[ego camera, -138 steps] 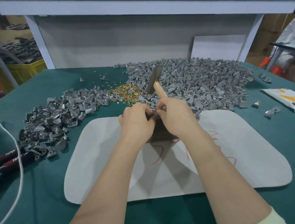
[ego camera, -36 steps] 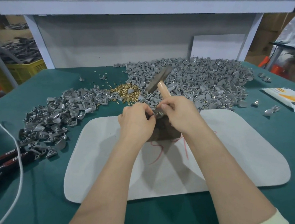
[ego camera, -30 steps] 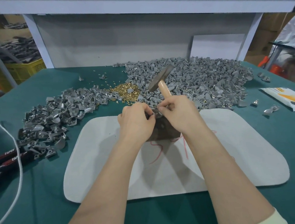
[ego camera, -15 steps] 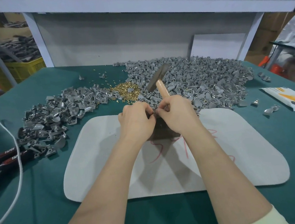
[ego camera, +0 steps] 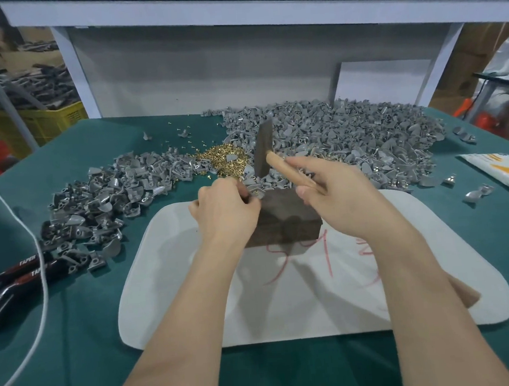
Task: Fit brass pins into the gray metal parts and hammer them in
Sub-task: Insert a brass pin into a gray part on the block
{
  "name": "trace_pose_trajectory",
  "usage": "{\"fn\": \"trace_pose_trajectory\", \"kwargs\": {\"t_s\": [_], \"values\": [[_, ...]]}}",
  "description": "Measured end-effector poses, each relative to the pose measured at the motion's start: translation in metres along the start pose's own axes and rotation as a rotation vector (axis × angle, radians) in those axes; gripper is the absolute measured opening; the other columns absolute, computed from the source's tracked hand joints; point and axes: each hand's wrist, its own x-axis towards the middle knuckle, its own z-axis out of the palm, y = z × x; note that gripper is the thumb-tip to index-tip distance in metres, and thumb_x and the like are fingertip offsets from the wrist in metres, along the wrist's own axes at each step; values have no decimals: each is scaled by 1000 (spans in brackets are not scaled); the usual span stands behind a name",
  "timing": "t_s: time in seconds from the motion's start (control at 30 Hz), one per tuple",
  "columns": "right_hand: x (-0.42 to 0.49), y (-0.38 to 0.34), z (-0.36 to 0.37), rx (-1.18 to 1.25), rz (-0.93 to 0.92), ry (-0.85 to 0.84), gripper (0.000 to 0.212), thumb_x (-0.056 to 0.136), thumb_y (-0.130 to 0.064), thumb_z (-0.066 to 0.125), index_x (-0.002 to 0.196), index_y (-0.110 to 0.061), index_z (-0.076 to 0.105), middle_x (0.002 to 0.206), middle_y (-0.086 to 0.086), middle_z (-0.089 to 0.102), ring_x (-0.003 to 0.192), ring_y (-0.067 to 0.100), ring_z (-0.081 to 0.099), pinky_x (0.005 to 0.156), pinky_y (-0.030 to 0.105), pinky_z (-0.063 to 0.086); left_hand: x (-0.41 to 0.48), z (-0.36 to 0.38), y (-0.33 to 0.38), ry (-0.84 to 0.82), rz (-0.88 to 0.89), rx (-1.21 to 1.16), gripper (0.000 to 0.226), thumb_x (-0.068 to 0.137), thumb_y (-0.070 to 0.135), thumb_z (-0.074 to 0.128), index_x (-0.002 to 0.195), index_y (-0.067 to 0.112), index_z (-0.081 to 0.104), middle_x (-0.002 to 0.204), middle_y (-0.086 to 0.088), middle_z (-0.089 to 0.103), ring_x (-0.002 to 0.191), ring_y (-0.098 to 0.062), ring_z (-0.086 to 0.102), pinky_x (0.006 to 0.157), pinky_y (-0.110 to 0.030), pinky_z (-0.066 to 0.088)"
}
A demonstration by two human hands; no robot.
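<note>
While left hand (ego camera: 227, 208) pinches a mostly hidden gray part (ego camera: 253, 195) on block (ego camera: 282, 218), right hand (ego camera: 341, 195) clenches hammer (ego camera: 275, 160), head upright just beyond left fingertips.

Your block (ego camera: 283, 221) sits on the mat's (ego camera: 286, 306) far edge, on the table (ego camera: 76, 344). Behind it lie the pins (ego camera: 223, 160), with parts (ego camera: 364, 135) heaped left and right of them. Pliers (ego camera: 13, 282) lie far left, a packet (ego camera: 501, 173) far right.

Left hand's (ego camera: 224, 213) curled fingers hide whatever sits at the block's (ego camera: 286, 220) corner, can't make it out. Right hand (ego camera: 345, 198) swallows the hammer's (ego camera: 281, 167) handle end. Pliers (ego camera: 16, 278) and packet (ego camera: 501, 173) are cut off by the edges.
</note>
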Motion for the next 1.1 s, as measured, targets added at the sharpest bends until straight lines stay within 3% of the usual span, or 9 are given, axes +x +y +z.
{"fn": "trace_pose_trajectory", "kwargs": {"t_s": [0.13, 0.23, 0.33, 0.47, 0.63, 0.8, 0.87, 1.0, 1.1], "values": [[-3, -5, -9, 26, -29, 73, 45, 91, -18, 56, 132, -38, 52, 92, -18, 58, 85, 2, 52, 67, 3, 30, 1, 1, -1, -4, -16, -33, 15, 83, 26, 63, 71, 26, 55, 90, 2, 65, 104, -28, 52, 80, -32, 26], [-6, -6, -15, 95, -19, 65, 42, 94, -22, 52, 131, -41, 51, 72, -28, 54, 60, -11, 50, 55, 1, 33, 2, 3, -1, -1, -41, -44, 18, 84, 26, 63, 67, 24, 57, 89, -1, 68, 104, -28, 53, 81, -32, 26], [-8, -7, -15, 73, -47, 7, 41, 94, -20, 52, 131, -38, 53, 59, -33, 48, 53, -20, 47, 52, 0, 32, 4, 3, -2, -16, -48, -48, 19, 84, 27, 64, 67, 27, 55, 92, 1, 68, 107, -27, 52, 84, -32, 27], [-9, -10, -9, 14, -38, -117, 41, 94, -22, 52, 131, -41, 51, 59, -26, 49, 53, -20, 46, 52, 0, 34, 6, 3, -5, -41, -36, -35, 11, 83, 29, 65, 77, 29, 56, 101, 4, 67, 112, -25, 53, 92, -35, 32], [-6, -7, -16, 91, -9, 51, 39, 95, -23, 51, 131, -39, 52, 56, -30, 48, 51, -16, 47, 50, 0, 33, 5, 4, -3, -17, -41, -46, 15, 84, 26, 64, 70, 26, 58, 94, 0, 69, 108, -28, 53, 88, -34, 31], [-9, -13, -12, 25, -44, -148, 40, 95, -21, 51, 131, -39, 52, 48, -33, 49, 48, -20, 45, 48, 0, 33, 6, 5, -5, -45, -35, -39, 8, 84, 28, 65, 80, 28, 58, 105, 4, 66, 114, -25, 51, 91, -34, 30], [-9, -13, -12, 50, -28, -100, 40, 95, -21, 51, 131, -40, 52, 52, -27, 49, 49, -17, 46, 47, 2, 34, 6, 5, -5, -39, -34, -43, 11, 84, 28, 65, 77, 27, 57, 102, 4, 66, 113, -25, 51, 90, -34, 30], [-6, -8, -16, 128, 13, 50, 40, 95, -26, 50, 132, -42, 49, 59, -34, 46, 58, -12, 49, 52, 5, 31, 6, 6, -3, -14, -48, -65, 14, 84, 26, 64, 72, 26, 58, 96, -1, 69, 110, -28, 51, 87, -34, 29], [-8, -10, -12, 68, -7, -120, 40, 96, -24, 49, 132, -42, 50, 50, -42, 46, 48, -20, 46, 42, 1, 32, 6, 5, -4, -36, -49, -50, 8, 85, 28, 65, 79, 27, 58, 102, 3, 67, 113, -26, 51, 91, -35, 30]]}}
